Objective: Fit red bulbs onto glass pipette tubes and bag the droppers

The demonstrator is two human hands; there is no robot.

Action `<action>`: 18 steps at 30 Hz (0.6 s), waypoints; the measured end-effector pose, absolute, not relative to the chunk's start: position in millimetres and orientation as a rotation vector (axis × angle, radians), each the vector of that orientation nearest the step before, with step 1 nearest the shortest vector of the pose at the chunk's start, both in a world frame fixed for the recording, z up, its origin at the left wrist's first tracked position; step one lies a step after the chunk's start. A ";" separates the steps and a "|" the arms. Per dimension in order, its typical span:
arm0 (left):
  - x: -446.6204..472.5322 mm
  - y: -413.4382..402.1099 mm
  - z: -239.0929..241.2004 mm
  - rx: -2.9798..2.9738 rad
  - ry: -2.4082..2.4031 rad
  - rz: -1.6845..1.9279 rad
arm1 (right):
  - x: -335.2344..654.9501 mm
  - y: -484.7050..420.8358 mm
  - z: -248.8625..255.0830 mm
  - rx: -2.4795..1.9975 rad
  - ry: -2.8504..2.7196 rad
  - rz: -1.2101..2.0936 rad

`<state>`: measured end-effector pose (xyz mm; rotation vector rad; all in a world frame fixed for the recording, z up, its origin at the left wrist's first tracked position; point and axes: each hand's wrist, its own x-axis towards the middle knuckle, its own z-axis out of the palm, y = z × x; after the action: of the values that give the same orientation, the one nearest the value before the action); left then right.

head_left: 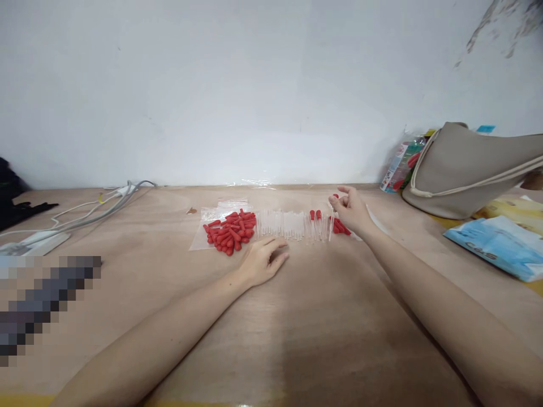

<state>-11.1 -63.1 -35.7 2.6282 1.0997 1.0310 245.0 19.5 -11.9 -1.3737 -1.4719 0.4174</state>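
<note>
My right hand (354, 213) pinches a dropper with a red rubber bulb (335, 196) at its top and a thin clear tube (331, 229) hanging downward. Beneath that hand lie several red bulbs (340, 226), partly covered by it. Just left of it, two droppers with red bulbs (315, 215) rest side by side. A row of clear glass tubes (280, 223) spreads across the middle. My left hand (261, 263) rests on the table in front of the tubes, thumb and fingers apart, holding nothing. Close by is a heap of loose red bulbs (229, 233) on a clear plastic bag (198, 240).
A grey-beige bag (462, 169) stands at the right, beside a plastic bottle (399, 164) and a blue-white packet (500, 246). White cables (85, 212) run to a power strip (44, 243) at the left. The wall (254, 90) bounds the wooden table (237, 345) behind.
</note>
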 end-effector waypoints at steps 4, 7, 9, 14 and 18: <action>-10.3 -62.5 -36.2 2.642 1.100 0.995 | 255.3 40.3 -14.2 -1.743 -1.584 0.210; -10.1 -62.6 -35.9 2.644 1.117 0.968 | 247.9 41.4 -18.7 -1.906 -1.694 0.121; -9.9 -62.7 -35.7 2.648 1.122 0.960 | 243.9 39.0 -19.6 -1.979 -1.743 0.065; -9.0 -63.1 -35.1 2.649 1.117 0.969 | 251.7 34.7 -14.6 -2.116 -1.794 -0.002; -9.0 -63.4 -35.0 2.678 1.133 0.960 | 264.3 37.2 -13.0 -2.206 -1.889 0.167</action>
<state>-9.0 -63.4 -35.0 2.6776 1.1330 0.9605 264.3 37.2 -13.0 -2.2062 -1.8889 0.1674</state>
